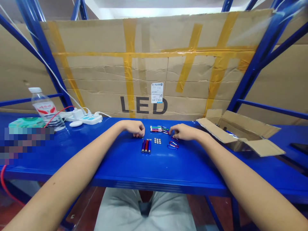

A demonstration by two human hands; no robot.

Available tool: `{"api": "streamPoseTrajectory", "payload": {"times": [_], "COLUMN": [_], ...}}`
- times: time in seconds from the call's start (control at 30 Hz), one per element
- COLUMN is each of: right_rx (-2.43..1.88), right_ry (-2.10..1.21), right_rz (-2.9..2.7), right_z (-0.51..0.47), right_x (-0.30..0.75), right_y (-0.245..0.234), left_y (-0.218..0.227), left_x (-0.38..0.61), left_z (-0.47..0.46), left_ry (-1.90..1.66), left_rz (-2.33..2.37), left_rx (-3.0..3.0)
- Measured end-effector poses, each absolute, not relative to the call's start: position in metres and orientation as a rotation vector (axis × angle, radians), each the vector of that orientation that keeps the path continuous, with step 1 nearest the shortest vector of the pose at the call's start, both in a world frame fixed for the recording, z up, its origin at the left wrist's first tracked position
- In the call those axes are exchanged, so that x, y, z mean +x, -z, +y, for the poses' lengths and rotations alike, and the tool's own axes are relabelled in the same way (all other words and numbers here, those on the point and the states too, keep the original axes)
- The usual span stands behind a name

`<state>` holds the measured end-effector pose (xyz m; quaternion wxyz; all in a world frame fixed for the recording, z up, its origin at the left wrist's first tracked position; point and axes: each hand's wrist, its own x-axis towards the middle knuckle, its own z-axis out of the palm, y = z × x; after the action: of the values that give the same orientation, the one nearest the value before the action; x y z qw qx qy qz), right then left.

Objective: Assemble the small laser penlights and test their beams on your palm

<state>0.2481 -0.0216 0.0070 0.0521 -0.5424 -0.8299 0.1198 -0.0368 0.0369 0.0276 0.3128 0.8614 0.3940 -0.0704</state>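
Both my forearms stretch out over a blue table (154, 166). My left hand (134, 127) rests knuckles-up with its fingers curled under; what they hold, if anything, is hidden. My right hand (184, 131) lies curled with its fingertips by several assembled small flashlights (158, 129). Between the hands lie three short flashlight barrels (146, 146) side by side, a cluster of small silver button batteries (157, 141), and red and blue carabiner clips (173, 145) just under my right hand.
An open cardboard box (240, 133) stands at the right. At the left are a water bottle (45, 109), a white power strip (88, 118) with cables, and a green packet (27, 122). A taped cardboard sheet marked LED (144, 73) closes the back between blue rack posts.
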Motion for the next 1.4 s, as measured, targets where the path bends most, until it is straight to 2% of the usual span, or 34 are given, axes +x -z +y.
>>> {"api": "streamPoseTrajectory", "payload": {"times": [0.23,0.5,0.93,1.4], "right_rx": [-1.722,-1.655,-1.654,-1.574], "right_ry": [-0.563,-0.636,-0.575,-0.761], "right_rz": [-2.459,-2.492,-2.540,-2.511], "right_z": [-0.020,-0.022,-0.024,-0.025], "right_x": [0.252,0.254,0.250,0.252], "right_y": [-0.006,-0.006,-0.007,-0.008], "left_y": [-0.014,-0.012,-0.012,-0.001], "left_x": [-0.044,-0.042,-0.040,-0.040], "left_z": [0.030,0.024,0.021,0.030], "left_ry": [-0.053,-0.079,-0.088,-0.289], "left_rz": [0.986,0.973,0.979,1.071], "left_rx": [2.325,2.319,2.313,2.288]}}
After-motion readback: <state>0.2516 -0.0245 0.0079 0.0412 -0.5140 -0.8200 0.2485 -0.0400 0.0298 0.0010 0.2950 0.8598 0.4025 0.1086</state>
